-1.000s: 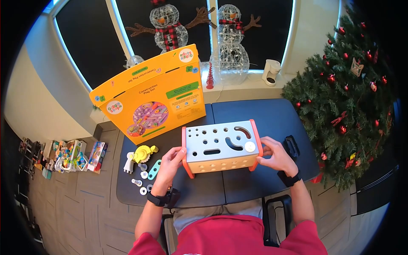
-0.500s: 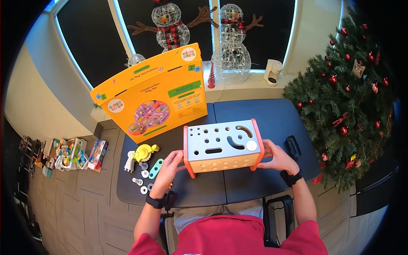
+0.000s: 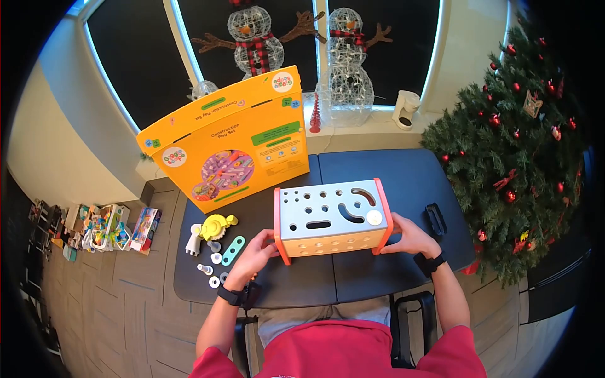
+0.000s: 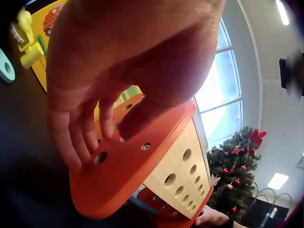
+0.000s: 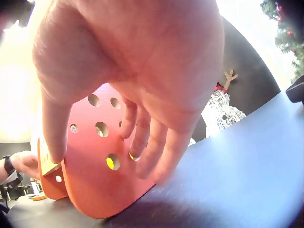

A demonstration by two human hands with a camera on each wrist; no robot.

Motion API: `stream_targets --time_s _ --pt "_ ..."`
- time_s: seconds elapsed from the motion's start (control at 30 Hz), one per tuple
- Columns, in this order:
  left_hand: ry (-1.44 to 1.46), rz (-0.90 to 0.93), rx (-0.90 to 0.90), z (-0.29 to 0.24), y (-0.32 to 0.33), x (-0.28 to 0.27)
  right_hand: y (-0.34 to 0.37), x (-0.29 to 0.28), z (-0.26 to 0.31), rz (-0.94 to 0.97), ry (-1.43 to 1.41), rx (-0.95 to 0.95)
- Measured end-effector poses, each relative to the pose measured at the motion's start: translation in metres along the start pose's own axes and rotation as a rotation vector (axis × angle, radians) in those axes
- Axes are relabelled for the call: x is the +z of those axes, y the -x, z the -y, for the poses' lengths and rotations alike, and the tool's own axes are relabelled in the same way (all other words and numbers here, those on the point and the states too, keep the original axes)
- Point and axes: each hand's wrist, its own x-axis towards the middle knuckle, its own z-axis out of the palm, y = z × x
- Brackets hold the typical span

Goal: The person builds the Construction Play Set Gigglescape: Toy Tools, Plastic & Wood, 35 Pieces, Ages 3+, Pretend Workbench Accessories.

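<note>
The toy workbench (image 3: 333,217) stands upright on the dark table, with a grey-blue top full of holes and slots, red end panels and a light wooden front. A white round piece (image 3: 374,217) sits at its top's right front corner. My left hand (image 3: 255,253) touches the left red end panel (image 4: 128,161) with extended fingers, thumb and fingertips against its face. My right hand (image 3: 413,239) lies against the right red panel (image 5: 95,171), its thumb at the front edge and its fingers spread along the outer face. Neither hand wraps round the workbench.
Left of the workbench lie a yellow toy piece (image 3: 215,227), a white toy piece (image 3: 193,240), a teal strip (image 3: 234,250) and several small round pieces. A yellow box (image 3: 227,142) stands behind. A black object (image 3: 435,218) lies right; a decorated tree (image 3: 504,157) stands beyond.
My left hand has moved from the workbench's top left corner down to the side of the end panel. My right hand has shifted slightly lower along its panel.
</note>
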Motion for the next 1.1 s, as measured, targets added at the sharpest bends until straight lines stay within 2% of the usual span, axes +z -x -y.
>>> stream_targets --time_s 0.17,0.43,0.67,0.77,0.83,0.93,1.1 --pt "0.004 -0.002 0.064 0.003 -0.006 -0.001 -0.001 0.002 -0.004 0.019 -0.143 0.012" --pt "-0.011 0.045 0.154 0.001 -0.009 -0.001 -0.002 0.001 0.001 0.021 -0.186 -0.013" --pt "0.062 -0.016 0.147 0.005 -0.009 0.001 -0.002 -0.003 0.006 0.01 -0.099 -0.055" --pt "0.069 -0.019 0.113 0.006 -0.005 -0.001 0.002 -0.004 0.005 0.027 -0.18 -0.076" --pt "0.147 0.058 0.163 0.008 -0.004 -0.004 0.005 -0.006 0.01 0.036 -0.19 -0.072" --pt "0.242 0.072 0.149 0.0 0.007 -0.001 0.009 -0.01 0.01 0.048 -0.215 -0.078" --pt "0.212 0.12 0.186 0.0 0.017 0.0 0.016 -0.012 0.017 0.059 -0.24 -0.08"
